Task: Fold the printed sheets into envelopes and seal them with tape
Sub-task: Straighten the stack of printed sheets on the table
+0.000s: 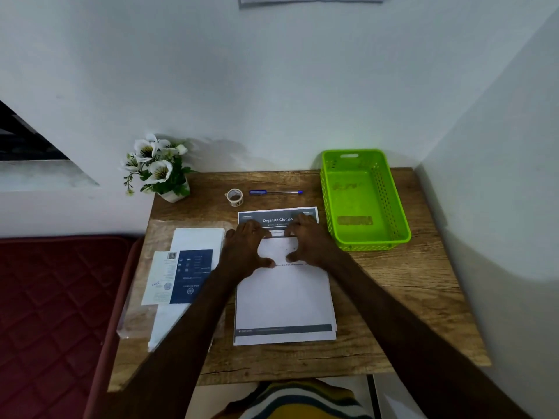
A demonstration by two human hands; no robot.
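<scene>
A printed sheet (pixel 284 300) with a dark header reading "Organize Clothes" lies in the middle of the wooden table (pixel 408 297), on top of other sheets. My left hand (pixel 246 249) and my right hand (pixel 308 241) rest side by side on its upper part, fingers spread and pressing on the paper. A small roll of clear tape (pixel 234 197) stands beyond the sheet's far edge. To the left lies a pack of white envelopes (pixel 184 282) in clear plastic with a blue label.
A blue pen (pixel 276 192) lies next to the tape. A green perforated basket (pixel 364 198) stands at the back right, against the wall. A pot of white flowers (pixel 160 169) sits at the back left corner. A dark red mattress (pixel 54 313) borders the table's left side.
</scene>
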